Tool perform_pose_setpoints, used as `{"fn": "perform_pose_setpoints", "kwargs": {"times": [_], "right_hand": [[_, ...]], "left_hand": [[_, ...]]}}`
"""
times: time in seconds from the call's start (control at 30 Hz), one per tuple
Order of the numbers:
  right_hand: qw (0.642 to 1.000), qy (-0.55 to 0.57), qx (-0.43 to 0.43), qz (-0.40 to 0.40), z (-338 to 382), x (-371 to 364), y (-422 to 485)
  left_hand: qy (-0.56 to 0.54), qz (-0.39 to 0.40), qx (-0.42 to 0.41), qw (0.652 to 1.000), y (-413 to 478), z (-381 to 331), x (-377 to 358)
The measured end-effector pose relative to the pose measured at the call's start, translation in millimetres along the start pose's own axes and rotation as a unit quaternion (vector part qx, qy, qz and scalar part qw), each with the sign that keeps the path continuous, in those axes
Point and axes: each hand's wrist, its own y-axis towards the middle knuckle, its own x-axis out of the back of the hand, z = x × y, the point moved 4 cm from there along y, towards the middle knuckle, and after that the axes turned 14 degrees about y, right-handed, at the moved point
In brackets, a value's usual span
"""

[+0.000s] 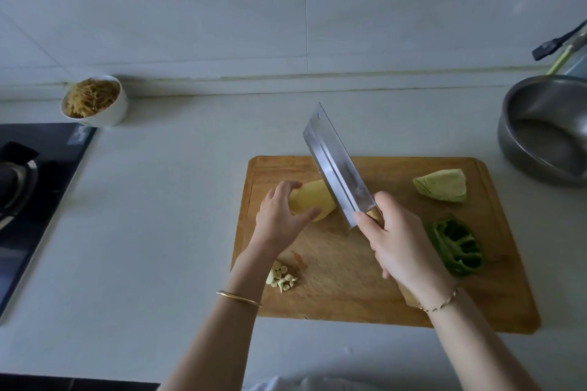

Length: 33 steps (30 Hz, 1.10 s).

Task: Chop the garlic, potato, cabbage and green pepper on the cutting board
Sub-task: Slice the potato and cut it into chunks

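My left hand point(281, 216) curls its fingers round the potato point(313, 201) on the cutting board point(349, 289); my right hand point(398, 241) grips the cleaver point(336, 168), its blade against the potato's right end. Chopped garlic point(282, 276) lies near the board's front-left corner; cabbage point(441, 185) and green pepper point(457, 246) lie on the right.

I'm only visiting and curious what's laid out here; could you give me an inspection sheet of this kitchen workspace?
Surface: pale countertop with a wooden cutting board.
Job's things: potato with the cleaver at its end, chopped garlic, cabbage wedge and green pepper half, all on the board.
Clutter: white bowl of shredded food, steel pot.
Grippers: left hand holds the potato; right hand grips the cleaver's handle.
Cables: nothing seen.
Surroundings: tiled wall behind, black stove at left.
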Motion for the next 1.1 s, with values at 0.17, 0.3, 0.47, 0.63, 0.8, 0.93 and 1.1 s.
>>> {"fn": "perform_pose_setpoints", "kwargs": {"times": [0.17, 0.3, 0.47, 0.63, 0.8, 0.93, 1.1], "right_hand": [[1.0, -0.017, -0.016, 0.004, 3, -1, 4], [0.999, -0.027, -0.016, 0.015, 6, -2, 5], [0.999, -0.034, -0.011, 0.017, 9, -4, 6], [0.998, -0.051, -0.015, 0.026, 10, -6, 4], [0.997, -0.067, -0.017, 0.029, 12, -6, 3], [0.996, -0.078, -0.018, 0.038, 15, -6, 4], [0.992, -0.112, -0.027, 0.052, 18, -6, 7]], "left_hand": [[-0.004, 0.0, 0.013, 1.0, 1, -2, 0], [-0.002, 0.002, 0.029, 1.0, 2, -3, 1], [-0.001, 0.009, 0.041, 0.999, 2, -3, 3], [-0.014, 0.013, 0.046, 0.999, 0, -4, 4], [-0.024, 0.014, 0.046, 0.999, 0, -5, 5], [-0.02, 0.012, 0.048, 0.999, -1, -7, 7], [-0.01, 0.015, 0.045, 0.999, -1, -8, 9]]}}
